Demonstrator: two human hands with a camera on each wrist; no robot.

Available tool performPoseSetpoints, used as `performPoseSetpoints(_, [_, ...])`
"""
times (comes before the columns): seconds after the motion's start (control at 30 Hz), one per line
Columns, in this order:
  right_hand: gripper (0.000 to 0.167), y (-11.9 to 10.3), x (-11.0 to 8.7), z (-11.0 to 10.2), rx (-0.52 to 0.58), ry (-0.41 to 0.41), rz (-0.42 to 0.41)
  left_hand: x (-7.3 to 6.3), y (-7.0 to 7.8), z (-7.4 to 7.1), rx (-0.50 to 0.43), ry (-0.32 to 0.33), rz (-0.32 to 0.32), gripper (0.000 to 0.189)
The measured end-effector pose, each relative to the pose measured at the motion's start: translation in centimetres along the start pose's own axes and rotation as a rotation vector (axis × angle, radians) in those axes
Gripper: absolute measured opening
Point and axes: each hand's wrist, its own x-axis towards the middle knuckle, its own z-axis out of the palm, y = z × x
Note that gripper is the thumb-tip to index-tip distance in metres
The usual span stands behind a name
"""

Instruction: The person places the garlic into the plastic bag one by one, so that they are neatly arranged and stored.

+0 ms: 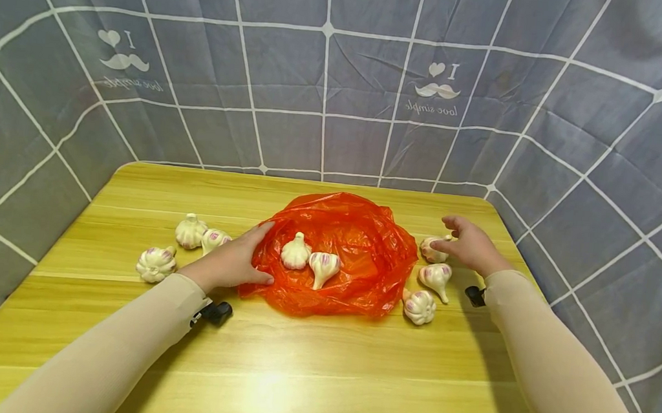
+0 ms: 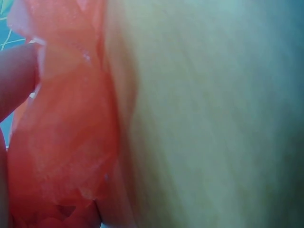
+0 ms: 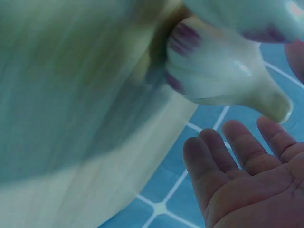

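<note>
A red plastic bag [image 1: 352, 305] lies spread on the table with its mouth up. Two garlic bulbs, one upright [image 1: 295, 253] and one on its side [image 1: 324, 265], are inside it. My left hand [image 1: 233, 258] rests at the bag's left edge, thumb and fingers spread and touching the plastic. At the right, my right hand [image 1: 472, 245] reaches over the farthest garlic bulb [image 1: 433, 249], partly hiding it. The right wrist view shows that hand's fingers [image 3: 242, 152] extended beside a garlic bulb [image 3: 213, 66], with a gap between.
Two more garlic bulbs [image 1: 435, 277] [image 1: 419, 307] lie right of the bag. Left of it are three others [image 1: 191, 231] [image 1: 215, 240] [image 1: 156, 264], one partly behind my left hand. A grey checked curtain [image 1: 351, 104] surrounds the wooden table [image 1: 307, 367] at the back and sides.
</note>
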Motion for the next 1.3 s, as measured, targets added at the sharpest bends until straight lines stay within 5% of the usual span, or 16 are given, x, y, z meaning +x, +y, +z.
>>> performPoseSetpoints(0.83, [0.082,1.6,0.1,1.7,0.065,-0.056,0.004,-0.1,0.0,0.0,-0.024,0.003,0.014,0.117])
performPoseSetpoints(1.3, [0.07,1.4,0.2,2.0,0.053,-0.054,-0.004,-0.2,0.0,-0.1,-0.034,0.004,0.012,0.117])
